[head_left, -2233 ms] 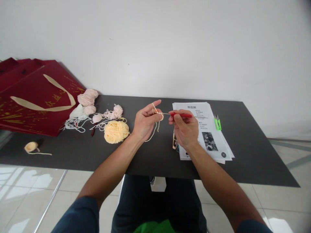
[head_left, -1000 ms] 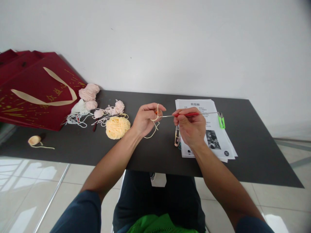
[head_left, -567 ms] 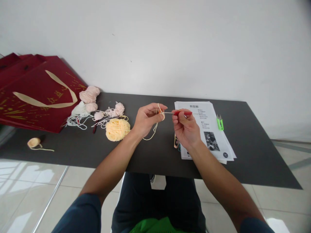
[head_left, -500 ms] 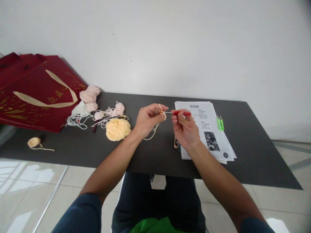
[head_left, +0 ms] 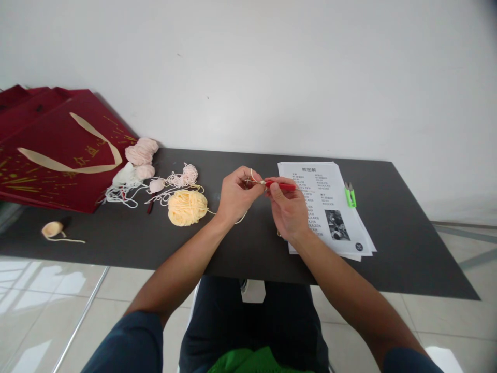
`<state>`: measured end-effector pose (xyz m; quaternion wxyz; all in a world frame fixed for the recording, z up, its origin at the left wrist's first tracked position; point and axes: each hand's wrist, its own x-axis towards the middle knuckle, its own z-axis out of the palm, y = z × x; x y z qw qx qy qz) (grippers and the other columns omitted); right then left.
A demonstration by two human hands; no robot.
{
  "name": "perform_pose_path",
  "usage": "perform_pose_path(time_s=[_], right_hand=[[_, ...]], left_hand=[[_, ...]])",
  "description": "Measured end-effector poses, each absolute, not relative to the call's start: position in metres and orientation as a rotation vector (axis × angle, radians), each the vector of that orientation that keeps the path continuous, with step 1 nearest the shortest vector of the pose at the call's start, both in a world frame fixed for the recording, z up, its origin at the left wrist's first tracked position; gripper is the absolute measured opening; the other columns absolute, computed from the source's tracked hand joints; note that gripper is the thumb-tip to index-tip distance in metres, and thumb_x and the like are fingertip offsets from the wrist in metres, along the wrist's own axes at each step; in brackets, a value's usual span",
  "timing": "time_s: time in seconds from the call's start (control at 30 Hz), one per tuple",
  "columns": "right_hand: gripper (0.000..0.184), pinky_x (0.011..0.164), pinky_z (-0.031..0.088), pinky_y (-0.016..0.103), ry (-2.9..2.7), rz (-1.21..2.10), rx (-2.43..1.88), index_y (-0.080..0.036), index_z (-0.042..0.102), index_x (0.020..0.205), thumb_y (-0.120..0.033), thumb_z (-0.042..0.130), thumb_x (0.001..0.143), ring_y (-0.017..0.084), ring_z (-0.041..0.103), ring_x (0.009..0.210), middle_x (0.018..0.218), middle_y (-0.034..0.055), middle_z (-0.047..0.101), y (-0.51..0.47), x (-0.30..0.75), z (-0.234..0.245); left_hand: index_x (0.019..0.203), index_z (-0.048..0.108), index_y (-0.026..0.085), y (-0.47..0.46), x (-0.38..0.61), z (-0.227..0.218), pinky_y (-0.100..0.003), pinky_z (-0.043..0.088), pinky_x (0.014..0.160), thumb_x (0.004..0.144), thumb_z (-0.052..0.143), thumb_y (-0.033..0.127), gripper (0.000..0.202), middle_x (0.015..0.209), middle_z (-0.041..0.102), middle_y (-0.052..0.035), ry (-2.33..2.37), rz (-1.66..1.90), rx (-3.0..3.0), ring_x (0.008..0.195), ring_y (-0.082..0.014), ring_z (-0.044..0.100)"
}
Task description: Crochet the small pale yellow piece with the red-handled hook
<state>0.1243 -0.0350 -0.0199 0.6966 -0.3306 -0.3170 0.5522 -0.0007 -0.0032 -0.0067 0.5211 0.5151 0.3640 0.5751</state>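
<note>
My right hand [head_left: 288, 210] pinches the red handle of a crochet hook [head_left: 282, 185], whose thin metal shaft points left into my other hand. Closed around pale yellow yarn [head_left: 241, 217] is my left hand [head_left: 237, 192], with a strand looped over a finger. The hook's shaft meets the yarn at the left fingertips; the stitches there are too small to make out. From below this hand, the strand leads towards a yellow yarn ball [head_left: 188, 207] on the dark table [head_left: 248, 259].
Printed sheets [head_left: 330, 197] lie to the right, with green thread snips [head_left: 350, 197] on their edge. At left are red gift bags [head_left: 58, 150], pink yarn [head_left: 142, 152], tangled white yarn [head_left: 124, 191] and a small cream piece with a tail [head_left: 52, 229]. A wall [head_left: 248, 77] stands behind.
My right hand has moved left with the crochet hook, bringing its handle up to my left fingertips. More of the hook's shaft now lies within my left hand.
</note>
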Motion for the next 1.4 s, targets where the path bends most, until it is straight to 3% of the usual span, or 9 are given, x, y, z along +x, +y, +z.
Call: perform_pose_path(time_s=[0.17,0.3,0.47,0.73,1.0,1.13,1.2,1.33,1.4], right_hand=[[0.014,0.081,0.058,0.033,-0.72,1.195,-0.741,-0.027,0.077,0.089,-0.028,0.088,0.08,0.015,0.07,0.083,0.092,-0.0019,0.079,-0.033,0.123,-0.023],[0.017,0.077,0.057,0.033,-0.716,1.148,-0.769,-0.027,0.075,0.087,-0.032,0.089,0.078,0.014,0.068,0.078,0.088,-0.0019,0.078,-0.03,0.126,-0.022],[0.019,0.074,0.056,0.031,-0.72,1.13,-0.762,-0.027,0.075,0.086,-0.031,0.091,0.076,0.013,0.068,0.076,0.088,-0.0023,0.079,-0.025,0.13,-0.024],[0.015,0.067,0.054,0.025,-0.701,1.325,-0.676,-0.027,0.074,0.088,-0.033,0.087,0.081,0.01,0.065,0.073,0.091,-0.0038,0.079,-0.028,0.133,-0.018],[0.018,0.063,0.055,0.024,-0.653,1.448,-0.731,-0.029,0.077,0.091,-0.04,0.086,0.081,0.01,0.067,0.071,0.088,-0.0045,0.078,-0.028,0.133,-0.02],[0.017,0.064,0.055,0.023,-0.653,1.423,-0.721,-0.029,0.077,0.089,-0.038,0.088,0.079,0.01,0.068,0.076,0.092,-0.0047,0.079,-0.029,0.131,-0.021],[0.016,0.064,0.054,0.023,-0.639,1.416,-0.71,-0.028,0.077,0.088,-0.036,0.088,0.079,0.009,0.067,0.076,0.093,-0.005,0.079,-0.029,0.132,-0.02],[0.015,0.064,0.054,0.023,-0.646,1.405,-0.709,-0.029,0.077,0.088,-0.035,0.088,0.08,0.009,0.066,0.076,0.097,-0.0049,0.08,-0.031,0.132,-0.018],[0.013,0.065,0.054,0.024,-0.662,1.397,-0.715,-0.029,0.076,0.089,-0.035,0.086,0.082,0.01,0.065,0.076,0.097,-0.0047,0.079,-0.031,0.131,-0.017]], left_hand=[[0.083,0.072,0.018,-0.006,0.001,-0.007,-0.026,0.051,0.064,0.074,0.081,0.019,0.013,0.074,0.072,0.0008,0.902,1.352,1.218,0.065,-0.0129,0.067],[0.095,0.081,0.018,-0.005,0.0,-0.006,-0.025,0.047,0.064,0.07,0.078,0.016,0.025,0.078,0.075,-0.0012,0.82,1.314,1.081,0.067,-0.0124,0.064],[0.084,0.084,0.013,0.0,0.0,-0.003,-0.024,0.039,0.055,0.069,0.061,0.017,0.028,0.077,0.073,-0.0071,0.758,1.308,0.871,0.063,-0.0114,0.056],[0.096,0.082,0.02,-0.001,0.003,-0.004,-0.02,0.038,0.054,0.066,0.082,0.017,0.03,0.075,0.069,0.0003,0.758,1.266,0.872,0.059,-0.006,0.052],[0.1,0.081,0.023,-0.003,0.002,-0.007,-0.022,0.048,0.064,0.065,0.082,0.014,0.036,0.08,0.071,0.0012,0.753,1.317,0.954,0.069,-0.0096,0.061],[0.093,0.082,0.019,0.0,0.001,-0.006,-0.023,0.041,0.055,0.079,0.078,0.033,0.02,0.079,0.07,-0.0018,0.76,1.316,0.893,0.06,-0.0083,0.054],[0.091,0.082,0.019,0.0,0.002,-0.007,-0.022,0.039,0.052,0.081,0.08,0.039,0.023,0.077,0.069,-0.0017,0.819,1.358,0.918,0.06,-0.0077,0.053],[0.098,0.08,0.021,-0.001,0.002,-0.011,-0.023,0.048,0.061,0.068,0.091,0.028,0.033,0.074,0.07,0.0008,0.851,1.396,1.024,0.065,-0.0099,0.061],[0.104,0.078,0.021,-0.002,0.002,-0.013,-0.026,0.052,0.066,0.069,0.09,0.026,0.037,0.075,0.071,0.0007,0.858,1.372,1.073,0.069,-0.0133,0.066]])
